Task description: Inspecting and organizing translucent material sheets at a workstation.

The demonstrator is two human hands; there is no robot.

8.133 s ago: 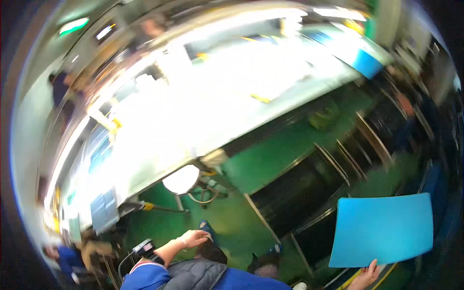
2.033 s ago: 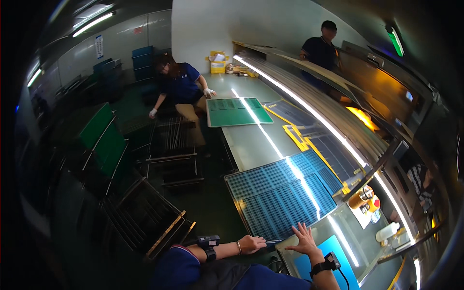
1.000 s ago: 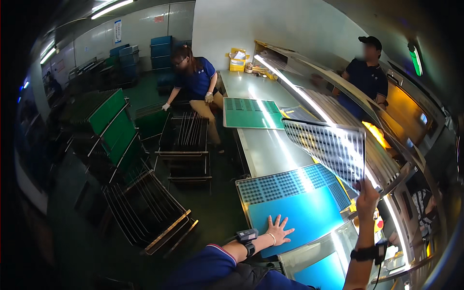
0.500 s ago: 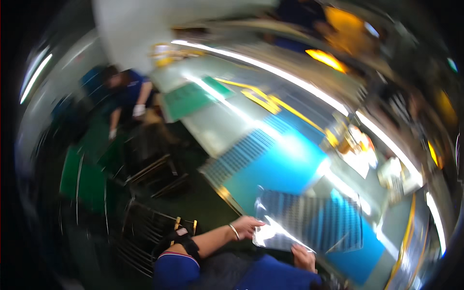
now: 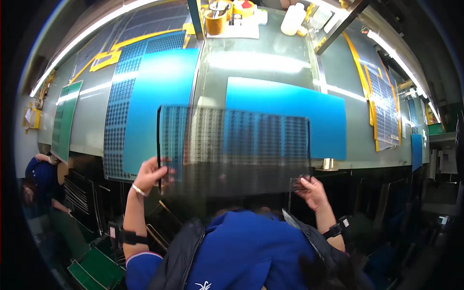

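Risked most was a slip or a buckle of the clear gridded sheet (image 5: 234, 147), held up only at its two lower corners and spanning wide between them; could have sagged in the middle or twisted if one corner let go first. Could also have caught its far edge on the blue board (image 5: 290, 116) lying flat on the table (image 5: 261, 58) beyond it, since little room showed between the two. Judged thin and bendy from the way the table showed through it, so likely prone to creasing under an uneven pull.

Left hand (image 5: 151, 175) was closed on the sheet's lower left corner, thumb in front and fingers curled behind the edge. Right hand (image 5: 311, 189) was pinched on the lower right corner, fingers bunched tight; blurred there, so hard to tell how much of the edge lay inside the pinch.

Hung roughly upright between the hands, above a blue-sleeved torso, with the top edge tipped toward the table. Beyond the left hand lay a second blue board (image 5: 157, 96) over a gridded mat (image 5: 116, 130). Farther off from both hands stood an orange cup (image 5: 215, 21) and a white bottle (image 5: 294, 18). Off past the left hand, low down, crouched another person in blue (image 5: 41, 179), well apart.
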